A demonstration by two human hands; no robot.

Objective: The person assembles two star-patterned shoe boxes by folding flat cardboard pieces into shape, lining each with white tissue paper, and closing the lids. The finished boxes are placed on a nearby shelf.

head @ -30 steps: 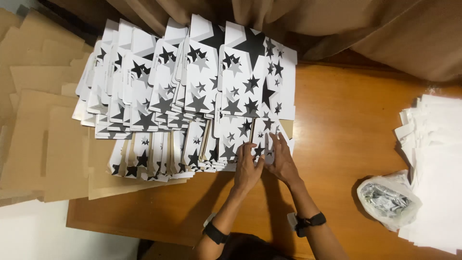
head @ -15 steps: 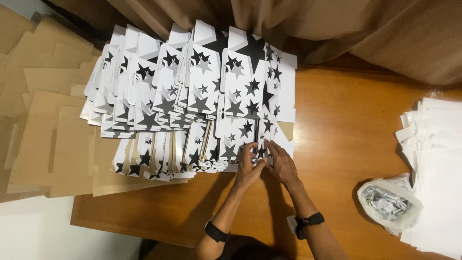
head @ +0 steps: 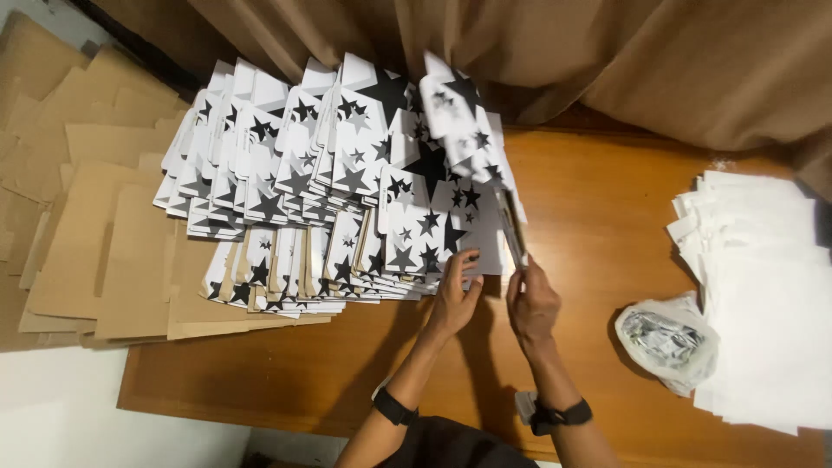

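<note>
A fanned pile of white flat cartons printed with black stars (head: 295,182) covers the left half of a wooden table (head: 607,217). My right hand (head: 531,299) grips the lower end of one star-printed carton (head: 472,139) and holds it tilted up on edge above the pile. My left hand (head: 455,290) lies flat with its fingers spread on the near edge of the pile's right end, touching the top sheet. Both wrists wear black bands.
Plain brown cardboard blanks (head: 95,234) lie spread under and left of the star pile. A stack of white sheets (head: 763,295) sits at the right edge, with a crumpled clear plastic bag (head: 663,338) beside it. A brown curtain (head: 563,52) hangs behind the table.
Both hands were pressed together on the pile's near right corner. My right hand has since lifted one star carton up on edge, while my left hand stays on the pile.
</note>
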